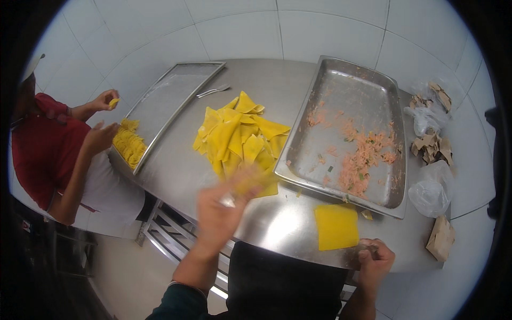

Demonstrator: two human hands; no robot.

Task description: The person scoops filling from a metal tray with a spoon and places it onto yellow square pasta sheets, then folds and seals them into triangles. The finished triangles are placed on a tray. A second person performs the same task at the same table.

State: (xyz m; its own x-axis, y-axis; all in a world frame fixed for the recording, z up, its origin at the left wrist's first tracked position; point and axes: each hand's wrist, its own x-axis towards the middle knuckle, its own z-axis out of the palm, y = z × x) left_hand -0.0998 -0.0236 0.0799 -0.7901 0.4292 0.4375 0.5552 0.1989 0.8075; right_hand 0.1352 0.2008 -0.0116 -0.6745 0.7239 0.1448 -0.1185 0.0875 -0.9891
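Note:
My left hand point(221, 210) is smeared by motion at the near edge of a loose pile of yellow dough sheets point(232, 133); its fingers are too blurred to read. By the table's front edge my right hand point(376, 261) is closed, with a dark, thin bit showing at its fingertips that I cannot make out. Just left of it, a single square yellow dough sheet point(337, 227) lies flat on the steel table. Beyond that sheet stands a deep metal pan point(333, 80) with shredded orange-pink filling point(362, 165) flecked with green, mostly toward its near right part.
At the left, a co-worker in a red shirt point(50, 144) holds a small yellow piece point(113, 103) over a shallow tray point(178, 88) with rows of folded yellow pieces point(129, 143). A fork point(213, 90) lies behind the pile. Plastic bags point(432, 186) and torn brown paper point(440, 237) line the right wall.

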